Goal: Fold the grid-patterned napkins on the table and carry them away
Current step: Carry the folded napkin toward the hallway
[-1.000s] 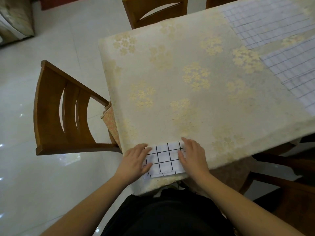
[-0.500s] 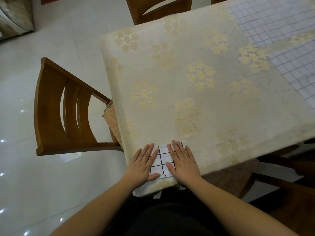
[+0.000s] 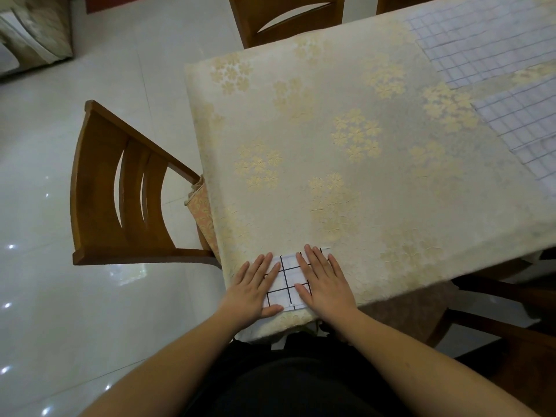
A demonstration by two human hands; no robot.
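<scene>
At the table's near edge, the left hand [image 3: 255, 285] and right hand [image 3: 324, 282] both lie flat and open on the folded napkin [image 3: 287, 277], pressing it, grasping nothing. It sits squarely between the 2 palms, so either hand could lift it. Farther off, 2 unfolded grid napkins [image 3: 481, 37] lie spread to the right, well apart, nearer the right hand's side on the tablecloth [image 3: 316, 145].

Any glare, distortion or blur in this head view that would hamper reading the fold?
Head view: small bright glints on the glossy floor, none on the tablecloth; wide-angle bending bows the table edges; lighting is dim and soft, with faint shadows; the folded napkin and both hands, left and right, look sharp.
</scene>
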